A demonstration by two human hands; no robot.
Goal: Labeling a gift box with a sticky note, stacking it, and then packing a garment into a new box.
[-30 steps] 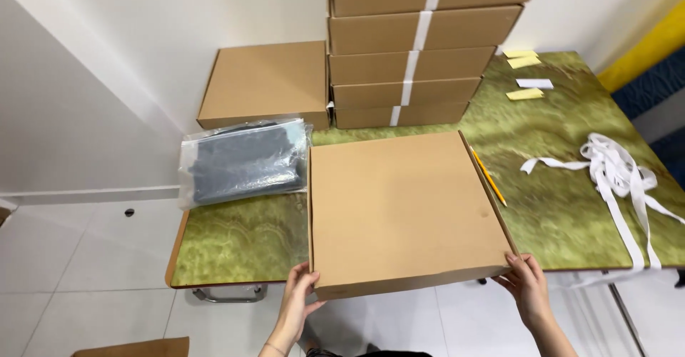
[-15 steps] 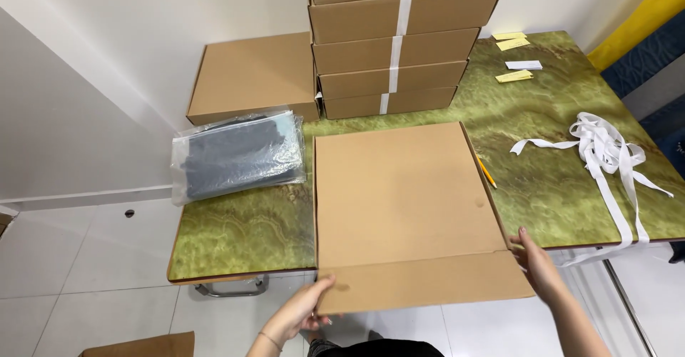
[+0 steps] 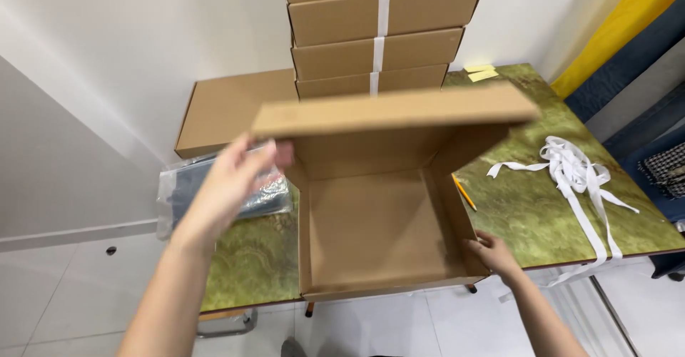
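Cardboard box (image 3: 378, 236), flat and square, sits at the near edge of the green marbled table (image 3: 528, 207), its lid (image 3: 392, 111) swung up so that we look straight into the bare brown inside. Our left hand (image 3: 232, 186) is raised at the lid's left corner, the forearm coming up from the lower left; its fingers are loosely spread and reach toward the corner, though the hand is blurred and we cannot tell whether it grips the lid or only touches it. Our right hand (image 3: 492, 253) lies low at the box's near right corner, fingers curled against the outside of the right wall, holding it.

Behind the raised lid stands a stack of closed cardboard boxes (image 3: 378, 36), each with a white strip of tape down the front; the lid hides the bottom of that stack. To the left of the stack lies another flat closed box (image 3: 228, 107). Just beside our left hand, partly hidden by it, is a clear plastic bag with dark fabric inside (image 3: 193, 193), lying at the table's left side. Right of the open box a pencil (image 3: 464, 191) lies close against its wall, and farther right a loose tangle of white tape strips (image 3: 578, 168) spreads across the table and hangs over its near edge. Yellow sticky notes (image 3: 481, 72) lie at the far side.
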